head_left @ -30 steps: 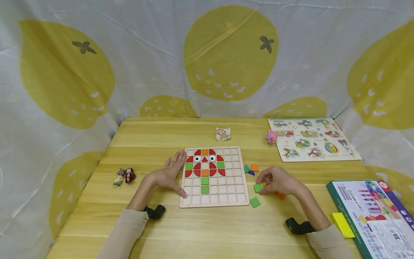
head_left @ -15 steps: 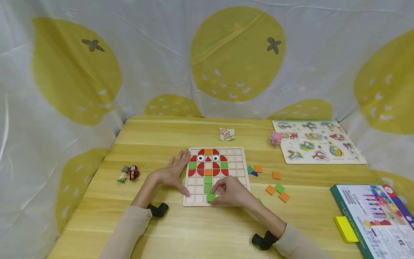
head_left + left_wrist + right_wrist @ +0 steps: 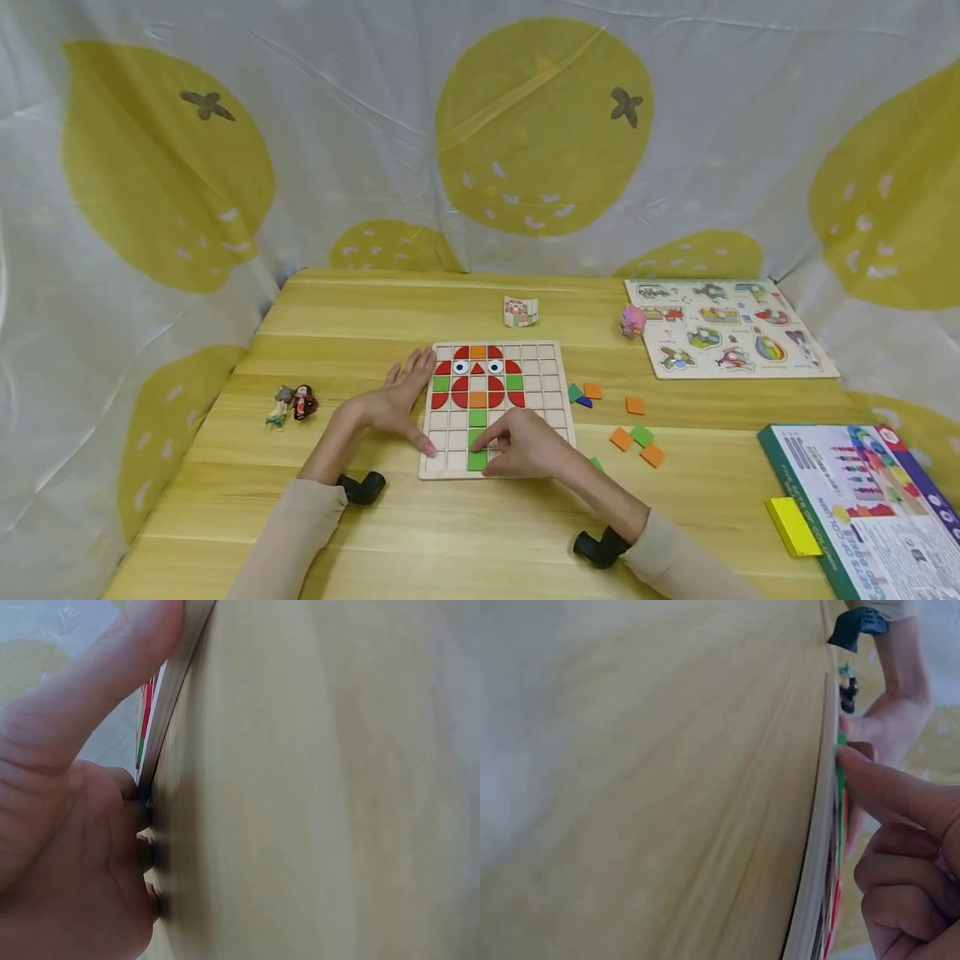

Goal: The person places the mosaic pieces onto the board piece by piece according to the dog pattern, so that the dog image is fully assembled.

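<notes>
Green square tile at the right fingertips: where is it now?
In the head view, the green square tile lies left of center in the bottom row of the pale wooden grid board, below another green square tile, touched by the right hand.

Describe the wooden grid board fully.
The grid board is squarish, pale and wooden-looking, with thin raised dividers, and lies flat on the table. Red pieces, orange squares, green squares and two eye pieces fill some cells, green reaching the bottom row. The left hand spans its left edge; the right hand pinches the lowest green square.
</notes>
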`<state>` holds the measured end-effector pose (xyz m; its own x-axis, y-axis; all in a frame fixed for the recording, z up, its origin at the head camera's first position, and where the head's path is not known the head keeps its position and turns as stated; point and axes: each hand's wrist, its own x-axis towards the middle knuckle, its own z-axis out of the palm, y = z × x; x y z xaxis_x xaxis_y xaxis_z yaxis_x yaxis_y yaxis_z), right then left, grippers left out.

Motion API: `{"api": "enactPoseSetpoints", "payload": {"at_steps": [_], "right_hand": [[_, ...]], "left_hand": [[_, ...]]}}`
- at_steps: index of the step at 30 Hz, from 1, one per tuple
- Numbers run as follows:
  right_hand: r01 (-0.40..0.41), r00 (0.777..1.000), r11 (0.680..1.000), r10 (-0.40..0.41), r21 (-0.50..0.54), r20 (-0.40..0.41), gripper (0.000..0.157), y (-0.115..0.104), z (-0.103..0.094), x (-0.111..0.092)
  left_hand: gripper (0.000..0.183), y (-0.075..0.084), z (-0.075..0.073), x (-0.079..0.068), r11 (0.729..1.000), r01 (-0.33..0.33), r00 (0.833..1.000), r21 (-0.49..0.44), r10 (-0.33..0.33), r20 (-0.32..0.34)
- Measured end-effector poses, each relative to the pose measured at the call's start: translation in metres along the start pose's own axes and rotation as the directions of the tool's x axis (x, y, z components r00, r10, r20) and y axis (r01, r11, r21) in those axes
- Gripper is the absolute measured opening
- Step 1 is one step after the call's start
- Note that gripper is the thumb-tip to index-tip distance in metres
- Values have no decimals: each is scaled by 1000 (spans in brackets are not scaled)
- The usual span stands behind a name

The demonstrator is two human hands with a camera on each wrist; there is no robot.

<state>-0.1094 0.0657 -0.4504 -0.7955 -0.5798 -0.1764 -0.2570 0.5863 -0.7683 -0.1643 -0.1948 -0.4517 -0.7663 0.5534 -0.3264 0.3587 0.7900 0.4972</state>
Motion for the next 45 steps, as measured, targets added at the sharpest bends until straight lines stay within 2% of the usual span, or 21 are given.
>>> {"api": "enactPoseSetpoints", "payload": {"at_steps": [3,9,30,34,39,45], "right_hand": [[19,999,1000,-20,16,34,19,1,-2,3],[7,997,997,-13,75,80,19,5,-6,8],[56,975,993,-78,108,209,26,10,-18,13],[71,978,992,-89,103,188,29,11,-31,7],[45,989,996,-56,83,136,29,16,-49,-4],[99,982,993,-108,66,155,24,19,-38,1]], "left_hand": [[150,-1,0,0,1000,2,1000,-6,-2,-1],[150,-3,2,1,1000,-1,1000,-8,1,1],[150,3,2,6,1000,-2,1000,-2,2,6],[150,4,2,5,1000,-3,1000,-6,3,7],[151,2,-1,2,1000,9,1000,-4,-9,3],[150,0,-1,1,1000,0,1000,-4,0,0]]}}
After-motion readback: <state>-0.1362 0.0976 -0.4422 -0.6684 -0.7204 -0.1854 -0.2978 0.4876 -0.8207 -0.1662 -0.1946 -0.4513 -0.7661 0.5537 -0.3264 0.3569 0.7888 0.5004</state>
